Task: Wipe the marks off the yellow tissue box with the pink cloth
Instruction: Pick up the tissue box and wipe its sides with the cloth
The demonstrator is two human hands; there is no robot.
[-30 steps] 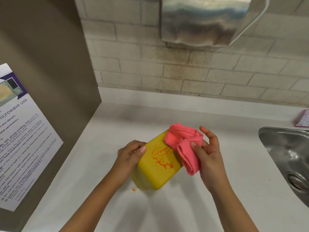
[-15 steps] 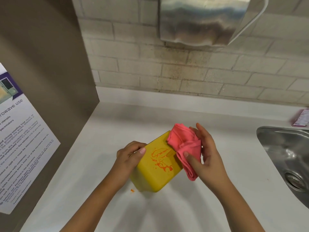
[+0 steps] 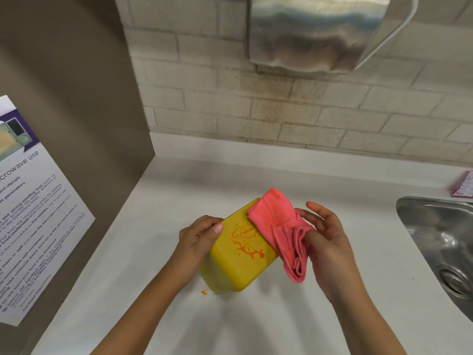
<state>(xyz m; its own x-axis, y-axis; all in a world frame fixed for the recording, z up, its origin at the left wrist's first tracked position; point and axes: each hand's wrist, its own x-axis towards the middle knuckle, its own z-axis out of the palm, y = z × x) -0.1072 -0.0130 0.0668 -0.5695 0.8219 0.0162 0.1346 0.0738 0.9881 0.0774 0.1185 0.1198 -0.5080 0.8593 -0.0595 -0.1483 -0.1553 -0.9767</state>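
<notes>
The yellow tissue box (image 3: 238,267) stands tilted on the white counter (image 3: 256,329), its broad face turned up. Orange squiggly marks (image 3: 247,240) cover the middle of that face. My left hand (image 3: 198,237) grips the box's left edge, thumb on top. The pink cloth (image 3: 281,231) is bunched and folded; its upper part lies over the box's far right corner and its lower end hangs past the right edge. My right hand (image 3: 325,242) holds the cloth from the right, fingers partly spread behind it.
A small orange speck (image 3: 204,292) lies on the counter by the box's near corner. A steel sink (image 3: 440,242) is at the right, a pink packet (image 3: 464,188) behind it. A brown panel with a microwave notice (image 3: 30,213) stands left. A metal dispenser (image 3: 325,32) hangs on the brick wall.
The cloth has spread flatter over the box's far right corner. My right hand has shifted its hold on the cloth, fingers now more open. My left hand still holds the box.
</notes>
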